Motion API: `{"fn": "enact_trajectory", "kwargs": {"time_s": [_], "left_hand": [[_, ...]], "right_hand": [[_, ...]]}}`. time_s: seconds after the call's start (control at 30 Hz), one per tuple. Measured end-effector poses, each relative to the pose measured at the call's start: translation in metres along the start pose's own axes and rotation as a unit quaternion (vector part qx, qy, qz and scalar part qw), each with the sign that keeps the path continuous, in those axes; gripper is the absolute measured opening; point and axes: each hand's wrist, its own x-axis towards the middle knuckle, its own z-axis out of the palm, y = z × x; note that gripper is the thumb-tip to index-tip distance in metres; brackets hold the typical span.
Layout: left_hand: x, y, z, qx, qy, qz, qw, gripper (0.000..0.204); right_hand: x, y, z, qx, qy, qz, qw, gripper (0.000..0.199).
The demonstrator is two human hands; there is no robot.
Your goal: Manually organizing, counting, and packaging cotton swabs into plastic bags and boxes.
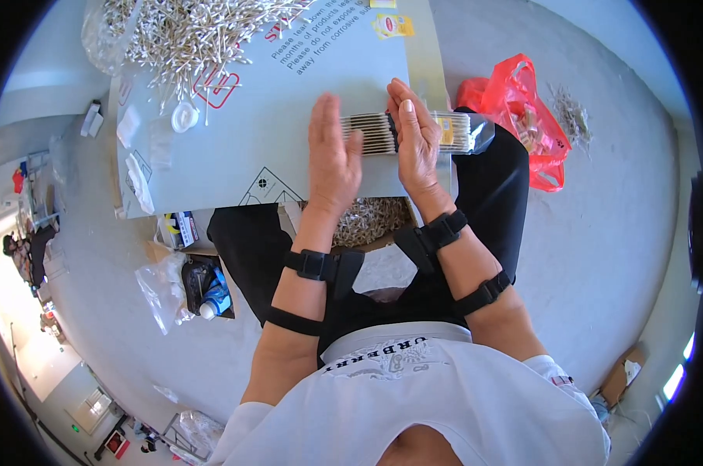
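A bundle of cotton swabs (371,132) lies sideways on a grey cardboard sheet (289,93) across my lap. My left hand (332,159) presses flat against the bundle's left end, fingers straight and together. My right hand (415,132) grips the bundle at its middle, where a clear plastic bag (464,132) covers the right part of the swabs. A large loose heap of cotton swabs (188,35) lies at the sheet's far left.
A red plastic bag (522,116) sits on the floor to the right. Under the sheet stands an open box of swabs (371,221). A small box, a clear bag and a bottle (212,299) lie on the floor at left. White round lids (184,116) rest on the sheet.
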Motion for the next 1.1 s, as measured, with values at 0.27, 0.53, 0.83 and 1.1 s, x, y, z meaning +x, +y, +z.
{"fn": "enact_trajectory", "kwargs": {"time_s": [0.27, 0.53, 0.83, 1.1], "left_hand": [[0.011, 0.011, 0.021, -0.323, 0.130, -0.124, 0.929, 0.052], [-0.008, 0.003, -0.008, 0.028, -0.026, 0.024, 0.999, 0.064], [-0.014, 0.012, -0.007, 0.164, -0.157, 0.018, 0.974, 0.077], [-0.016, 0.010, -0.006, 0.177, -0.165, 0.012, 0.970, 0.078]], "right_hand": [[-0.003, 0.011, 0.011, -0.012, 0.041, -0.049, 0.998, 0.038], [0.005, -0.043, -0.029, -0.530, -0.242, -0.211, 0.785, 0.048], [-0.012, -0.018, -0.040, -0.607, -0.254, -0.262, 0.706, 0.052], [-0.008, -0.053, -0.065, -0.666, -0.123, -0.224, 0.700, 0.071]]}}
